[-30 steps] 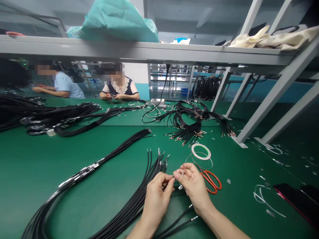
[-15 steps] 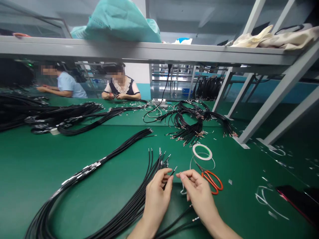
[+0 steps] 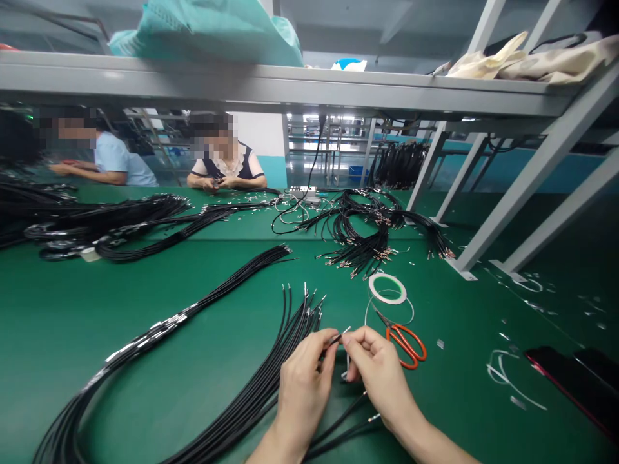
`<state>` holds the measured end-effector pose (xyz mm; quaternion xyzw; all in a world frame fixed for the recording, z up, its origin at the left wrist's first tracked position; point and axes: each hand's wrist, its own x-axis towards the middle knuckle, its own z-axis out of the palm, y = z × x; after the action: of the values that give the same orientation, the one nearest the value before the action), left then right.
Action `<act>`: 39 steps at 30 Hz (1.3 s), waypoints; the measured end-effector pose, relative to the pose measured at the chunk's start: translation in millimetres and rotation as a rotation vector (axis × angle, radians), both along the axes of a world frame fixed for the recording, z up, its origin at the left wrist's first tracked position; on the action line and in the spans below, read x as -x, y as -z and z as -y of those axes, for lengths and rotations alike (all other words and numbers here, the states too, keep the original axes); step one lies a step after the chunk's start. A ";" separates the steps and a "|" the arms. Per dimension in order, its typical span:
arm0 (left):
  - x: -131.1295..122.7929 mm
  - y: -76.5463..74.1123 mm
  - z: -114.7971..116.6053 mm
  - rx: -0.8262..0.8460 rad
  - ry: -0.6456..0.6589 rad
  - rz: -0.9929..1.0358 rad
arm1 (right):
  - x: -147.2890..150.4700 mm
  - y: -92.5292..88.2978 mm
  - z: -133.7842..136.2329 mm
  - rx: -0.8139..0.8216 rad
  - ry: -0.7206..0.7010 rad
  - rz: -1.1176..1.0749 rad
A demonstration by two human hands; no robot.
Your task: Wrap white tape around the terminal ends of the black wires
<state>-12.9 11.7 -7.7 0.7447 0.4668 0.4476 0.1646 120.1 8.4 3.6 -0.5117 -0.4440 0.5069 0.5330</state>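
Hands point(image 3: 305, 377) point(image 3: 382, 370) at a half-hidden cable point(image 3: 340, 336)

The single view looks out from the wearer's head, above and behind the fingers point(image 3: 356, 351), facing forward and down across the worktop point(image 3: 217, 341). It is close: the forearms point(image 3: 416, 433) enter from the near edge, just behind the fingers. Beyond and above them, it reaches the shelf point(image 3: 271, 87) and, well past the fingers, two co-workers point(image 3: 246, 164).
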 end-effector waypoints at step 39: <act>-3.2 -13.3 -6.6 0.589 0.102 0.552 | -3.2 -2.1 0.9 -0.069 -0.030 0.227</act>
<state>-9.7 18.4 5.6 0.5398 0.4758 0.4692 0.5119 123.3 7.5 5.7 -0.5405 -0.5261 0.4381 0.4890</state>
